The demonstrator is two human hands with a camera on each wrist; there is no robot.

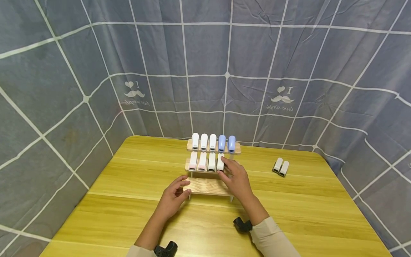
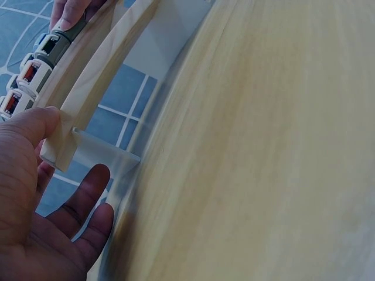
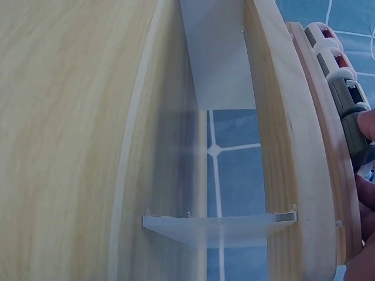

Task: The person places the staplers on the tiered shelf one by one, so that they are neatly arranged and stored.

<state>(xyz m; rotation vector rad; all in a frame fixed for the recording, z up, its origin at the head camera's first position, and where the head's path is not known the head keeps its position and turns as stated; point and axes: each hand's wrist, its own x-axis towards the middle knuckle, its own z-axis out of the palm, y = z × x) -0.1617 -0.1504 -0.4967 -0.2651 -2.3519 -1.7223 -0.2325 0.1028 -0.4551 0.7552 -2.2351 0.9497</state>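
A three-tier wooden rack [image 1: 207, 186] on clear supports stands on the table. My left hand [image 1: 171, 200] holds the left end of its lowest shelf; in the left wrist view the thumb lies on the board's end [image 2: 58, 143] while the other fingers spread below. With thumb and fingertips, my right hand [image 1: 238, 180] pinches a small white stapler [image 1: 220, 162], rightmost in the middle tier's row. Several more white staplers [image 1: 202, 160] line up to its left. The right wrist view shows the fingers at the pinched stapler's dark base [image 3: 354, 132].
On the top tier stand three white staplers [image 1: 204, 141] and two blue staplers [image 1: 222, 142]. Two more white staplers [image 1: 284, 168] lie on the table [image 1: 321, 200] to the right. A grey checked curtain [image 1: 205, 53] encloses the table's back and sides.
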